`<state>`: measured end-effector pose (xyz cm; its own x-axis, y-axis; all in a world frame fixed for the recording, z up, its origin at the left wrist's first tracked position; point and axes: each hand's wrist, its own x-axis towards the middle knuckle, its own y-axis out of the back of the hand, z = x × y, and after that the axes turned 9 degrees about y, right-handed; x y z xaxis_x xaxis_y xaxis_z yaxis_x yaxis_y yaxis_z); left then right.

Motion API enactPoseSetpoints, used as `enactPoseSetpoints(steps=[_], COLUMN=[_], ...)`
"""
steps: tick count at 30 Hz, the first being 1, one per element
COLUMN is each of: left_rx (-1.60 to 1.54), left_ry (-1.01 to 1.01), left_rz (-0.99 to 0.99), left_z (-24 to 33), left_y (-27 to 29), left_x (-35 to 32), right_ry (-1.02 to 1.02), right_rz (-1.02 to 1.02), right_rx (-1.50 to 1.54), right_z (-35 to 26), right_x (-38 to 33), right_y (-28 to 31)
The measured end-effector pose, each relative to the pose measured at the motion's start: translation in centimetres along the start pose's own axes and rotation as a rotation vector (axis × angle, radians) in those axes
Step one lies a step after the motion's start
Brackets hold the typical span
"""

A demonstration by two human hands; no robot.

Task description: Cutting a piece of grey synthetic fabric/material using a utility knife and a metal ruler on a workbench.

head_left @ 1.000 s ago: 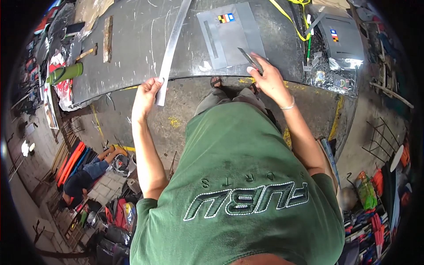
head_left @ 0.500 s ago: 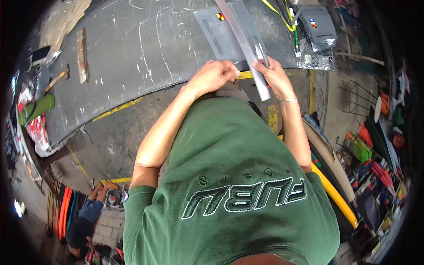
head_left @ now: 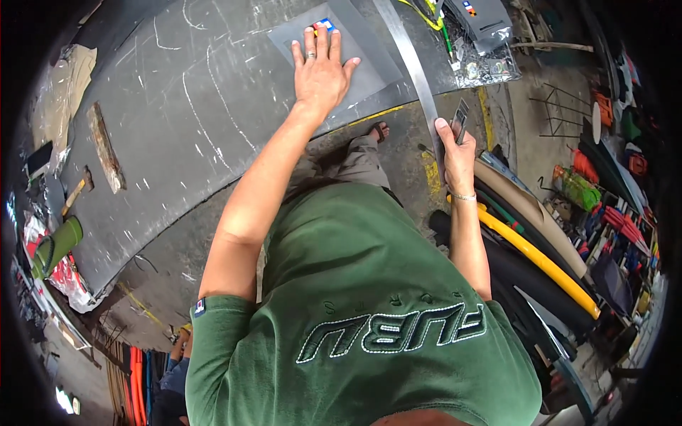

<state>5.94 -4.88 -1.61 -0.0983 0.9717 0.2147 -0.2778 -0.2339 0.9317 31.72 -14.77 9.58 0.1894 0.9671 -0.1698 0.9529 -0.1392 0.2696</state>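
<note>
On the dark worktable (head_left: 163, 106), my left hand (head_left: 322, 79) lies flat with fingers spread on a grey sheet (head_left: 373, 57). Its fingertips partly cover a small colourful patch (head_left: 323, 25) on that sheet. Beyond the table's front edge, my right hand (head_left: 458, 155) grips a long metal ruler (head_left: 413, 62) together with a cutter knife (head_left: 461, 117). The ruler reaches away over the table, right of the sheet. From the fist the knife points up and away; whether its blade is out I cannot tell.
A grey piece with a similar patch (head_left: 482, 20) lies at the far right beside a green pencil (head_left: 447, 39) and a yellow strap (head_left: 425, 15). Left on the table are a wooden strip (head_left: 106, 150) and a hammer (head_left: 77, 192). Rolls, one yellow (head_left: 547, 259), lean at right.
My left hand has moved from the table edge onto the sheet and opened flat. My right hand has drawn the ruler and knife off the sheet, to the right and nearer me.
</note>
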Motion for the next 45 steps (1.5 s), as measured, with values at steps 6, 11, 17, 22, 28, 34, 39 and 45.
enactPoseSetpoints(steps=[6,11,17,22,28,34,39,45], left_rx=[0.000,0.049,-0.014,-0.004,0.000,-0.025,0.044,0.115], left_ry=[-0.085,-0.074,-0.001,-0.125,-0.189,-0.136,-0.120,-0.062], left_rz=[-0.031,-0.128,-0.213,-0.144,-0.086,-0.093,-0.115,-0.366], left_z=[-1.9,-2.4,-1.3,-1.2,-2.9,-2.9,-2.2,-0.3], left_y=[1.9,3.4,4.9,4.8,2.8,2.4,2.9,5.2], left_x=[-1.7,-2.2,-0.9,2.4,3.8,3.9,4.1,4.6], right_ry=[0.044,0.017,-0.098,-0.117,-0.108,-0.352,-0.091,-0.148], right_rz=[-0.052,-0.114,-0.184,-0.229,-0.302,-0.337,-0.297,-0.292], right_rx=[-0.106,-0.146,-0.182,-0.304,-0.450,-0.005,-0.211,-0.119], right_z=[4.3,7.0,9.7,6.9,6.9,6.6,10.5,8.2], right_x=[-0.8,-3.0,-3.8,-2.4,-2.0,0.5,1.3,2.2], right_y=[-0.3,-2.6,-2.6,-2.5,-2.6,-4.5,-5.5,-6.1])
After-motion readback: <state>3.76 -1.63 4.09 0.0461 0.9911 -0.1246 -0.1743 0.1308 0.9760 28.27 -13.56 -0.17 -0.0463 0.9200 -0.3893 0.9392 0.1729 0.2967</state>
